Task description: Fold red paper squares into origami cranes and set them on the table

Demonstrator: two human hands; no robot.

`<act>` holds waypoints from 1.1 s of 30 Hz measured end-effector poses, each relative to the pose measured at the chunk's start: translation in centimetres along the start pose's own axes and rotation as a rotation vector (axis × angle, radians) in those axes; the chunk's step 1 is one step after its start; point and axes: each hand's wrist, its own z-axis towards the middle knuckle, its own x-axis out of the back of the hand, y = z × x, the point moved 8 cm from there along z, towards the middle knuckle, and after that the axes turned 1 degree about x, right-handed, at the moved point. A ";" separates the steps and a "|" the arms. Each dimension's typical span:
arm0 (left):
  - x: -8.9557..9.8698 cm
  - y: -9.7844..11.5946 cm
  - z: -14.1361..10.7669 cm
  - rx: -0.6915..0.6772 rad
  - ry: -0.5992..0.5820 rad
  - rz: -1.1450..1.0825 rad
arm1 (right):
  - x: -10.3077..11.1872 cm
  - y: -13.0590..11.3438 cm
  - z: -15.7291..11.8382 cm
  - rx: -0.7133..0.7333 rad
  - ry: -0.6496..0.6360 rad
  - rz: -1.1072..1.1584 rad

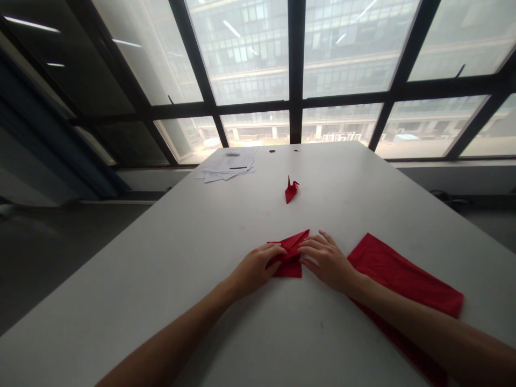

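Note:
A small folded sheet of red paper (291, 269) lies on the white table between my two hands. My left hand (258, 263) grips its left side, fingers on top and thumb at the near edge. On the right side, the fingers of my right hand (324, 258) press together on the paper's edge and upper flap, the little finger side lifted a bit. A pointed flap rises toward the far right corner. Beyond the hands stands a red folded paper crane (291, 191). A larger red sheet (403, 274) lies partly under my right forearm.
The white table (181, 242) stretches away to the windows (296, 80). Several loose white papers (226, 166) with a dark pen-like object (237, 167) lie at its far left. Dark round holes (272, 151) sit near the far edge. A blue curtain (52, 118) hangs at the left.

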 end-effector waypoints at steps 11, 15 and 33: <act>-0.1 -0.6 0.2 0.033 0.000 -0.004 | 0.3 -1.9 0.0 0.196 0.058 -0.001; -0.1 -0.1 0.2 -0.037 -0.022 0.002 | 0.3 -1.7 0.0 0.175 0.060 0.050; -0.7 2.3 -0.8 -0.214 -0.194 0.386 | 0.6 0.9 -0.2 -0.027 0.165 0.081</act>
